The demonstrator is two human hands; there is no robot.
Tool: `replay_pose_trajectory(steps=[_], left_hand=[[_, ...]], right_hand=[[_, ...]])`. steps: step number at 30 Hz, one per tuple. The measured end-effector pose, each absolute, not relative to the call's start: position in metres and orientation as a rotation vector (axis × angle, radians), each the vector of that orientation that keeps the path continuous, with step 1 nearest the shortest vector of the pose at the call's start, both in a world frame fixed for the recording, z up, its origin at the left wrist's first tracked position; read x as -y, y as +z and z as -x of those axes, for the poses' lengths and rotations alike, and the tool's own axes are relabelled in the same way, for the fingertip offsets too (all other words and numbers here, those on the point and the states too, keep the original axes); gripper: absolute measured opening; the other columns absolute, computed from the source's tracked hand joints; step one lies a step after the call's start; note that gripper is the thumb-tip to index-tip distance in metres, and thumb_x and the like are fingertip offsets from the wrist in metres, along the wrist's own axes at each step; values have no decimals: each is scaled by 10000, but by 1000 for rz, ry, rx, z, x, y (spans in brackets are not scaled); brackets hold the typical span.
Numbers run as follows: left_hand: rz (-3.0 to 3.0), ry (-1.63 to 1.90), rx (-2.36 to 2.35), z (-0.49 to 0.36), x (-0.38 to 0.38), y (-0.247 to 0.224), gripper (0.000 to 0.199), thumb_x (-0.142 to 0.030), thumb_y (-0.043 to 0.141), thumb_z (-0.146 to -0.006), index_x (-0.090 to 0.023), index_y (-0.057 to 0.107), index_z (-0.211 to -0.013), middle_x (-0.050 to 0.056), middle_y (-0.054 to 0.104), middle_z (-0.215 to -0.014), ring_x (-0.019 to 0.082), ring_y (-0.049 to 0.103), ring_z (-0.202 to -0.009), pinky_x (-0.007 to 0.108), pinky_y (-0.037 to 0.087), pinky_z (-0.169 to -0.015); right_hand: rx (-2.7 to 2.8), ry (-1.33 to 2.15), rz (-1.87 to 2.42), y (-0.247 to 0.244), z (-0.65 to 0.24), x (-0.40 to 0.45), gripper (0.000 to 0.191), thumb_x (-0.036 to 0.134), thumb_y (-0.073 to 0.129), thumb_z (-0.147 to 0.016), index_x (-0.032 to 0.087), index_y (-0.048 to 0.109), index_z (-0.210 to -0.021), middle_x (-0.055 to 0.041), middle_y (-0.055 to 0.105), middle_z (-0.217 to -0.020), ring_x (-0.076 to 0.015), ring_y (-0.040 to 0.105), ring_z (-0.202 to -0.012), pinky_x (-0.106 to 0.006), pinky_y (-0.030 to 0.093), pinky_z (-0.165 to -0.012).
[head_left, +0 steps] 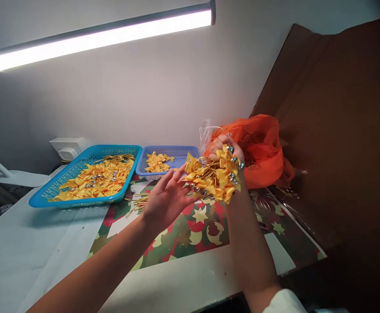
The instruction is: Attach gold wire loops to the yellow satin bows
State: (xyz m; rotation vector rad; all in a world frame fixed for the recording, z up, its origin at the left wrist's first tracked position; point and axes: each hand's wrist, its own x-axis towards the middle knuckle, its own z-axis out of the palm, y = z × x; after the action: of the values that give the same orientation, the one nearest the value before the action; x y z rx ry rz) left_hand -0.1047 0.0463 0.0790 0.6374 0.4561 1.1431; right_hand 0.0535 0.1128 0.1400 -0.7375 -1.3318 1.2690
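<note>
A bunch of yellow bows with silver bells and gold twist ties hangs in front of me, right of the middle. My right hand is closed round the top of the bunch, beside an orange bag. My left hand is palm up with its fingers spread, and its fingertips are at the left side of the bunch. Loose gold ties lie on the patterned paper behind my left wrist.
At the left stands a blue basket with many yellow bows, bells and ties. A smaller purple-blue basket with bows is next to it. Brown cardboard rises at the right. A lamp hangs above, and a white stand is at far left.
</note>
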Motion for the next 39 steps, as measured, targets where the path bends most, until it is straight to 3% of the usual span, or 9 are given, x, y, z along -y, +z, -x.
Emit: replay_pose_trajectory(steps=[2, 6, 11, 15, 18, 21, 27, 35, 39], left_hand=[[-648, 1138, -490, 103, -49, 76, 411, -456, 493, -883, -248, 620, -1214, 83, 641, -1230, 295, 585, -1129, 486, 477, -961], [-700, 1197, -726, 106, -57, 70, 415, -438, 532, -853, -261, 628, -1216, 73, 576, -1345, 293, 511, -1234, 431, 468, -962], [-884, 1343, -862, 120, -69, 66, 427, -453, 620, -784, -284, 653, -1175, 50, 524, -1428, 289, 425, -1331, 409, 387, -1048], [-1294, 1329, -902, 136, -76, 69, 393, -430, 697, -761, -277, 689, -1122, 52, 576, -1376, 287, 411, -1344, 394, 334, -1084], [-1644, 1109, -878, 148, -78, 76, 352, -435, 677, -802, -240, 702, -1095, 64, 646, -1261, 271, 512, -1229, 382, 374, -1038], [-1821, 924, -823, 154, -76, 84, 327, -425, 643, -832, -191, 691, -1055, 73, 688, -1100, 236, 599, -1025, 340, 466, -867], [-1943, 827, -905, 150, -73, 81, 215, -348, 623, -827, -153, 585, -744, -7, 572, -701, 117, 505, -654, 246, 418, -594], [-1898, 681, -951, 149, -77, 71, 288, -409, 575, -853, -152, 561, -725, -31, 470, -647, 90, 413, -586, 225, 337, -515], [-1840, 645, -908, 150, -78, 69, 293, -427, 580, -858, -145, 625, -792, -20, 523, -666, 94, 448, -590, 224, 353, -518]], right_hand=[[1272, 1362, 625, 142, -52, -113, 479, 425, 179, -1002, 212, 193, -573, 106, 184, -489, -19, 178, -385, -167, 215, -400], [1319, 1580, 456, 141, -49, -105, 515, 458, 553, -881, 218, 233, -556, 96, 174, -494, -48, 139, -408, -186, 164, -368], [1489, 1611, 443, 134, -44, -102, 455, 417, 560, -880, 214, 306, -561, 83, 212, -515, -50, 167, -418, -201, 163, -400], [1519, 1655, 454, 130, -36, -104, 438, 393, 549, -887, 211, 320, -561, 85, 212, -518, -50, 168, -418, -208, 141, -410], [1524, 1678, 449, 125, -24, -102, 423, 363, 538, -898, 208, 325, -567, 86, 214, -534, -51, 176, -425, -210, 153, -413], [1542, 1704, 422, 120, -9, -99, 411, 336, 521, -913, 205, 330, -573, 83, 224, -545, -53, 178, -437, -207, 153, -406], [1497, 1748, 520, 114, 9, -94, 441, 312, 499, -945, 203, 317, -558, 85, 206, -547, -54, 143, -443, -192, 152, -377], [1413, 1793, 588, 118, 9, -91, 434, 237, 421, -976, 197, 331, -554, 82, 225, -519, -54, 147, -431, -172, 150, -367], [1395, 1797, 604, 117, 9, -93, 438, 229, 410, -980, 197, 325, -552, 82, 226, -502, -55, 156, -426, -164, 170, -366]])
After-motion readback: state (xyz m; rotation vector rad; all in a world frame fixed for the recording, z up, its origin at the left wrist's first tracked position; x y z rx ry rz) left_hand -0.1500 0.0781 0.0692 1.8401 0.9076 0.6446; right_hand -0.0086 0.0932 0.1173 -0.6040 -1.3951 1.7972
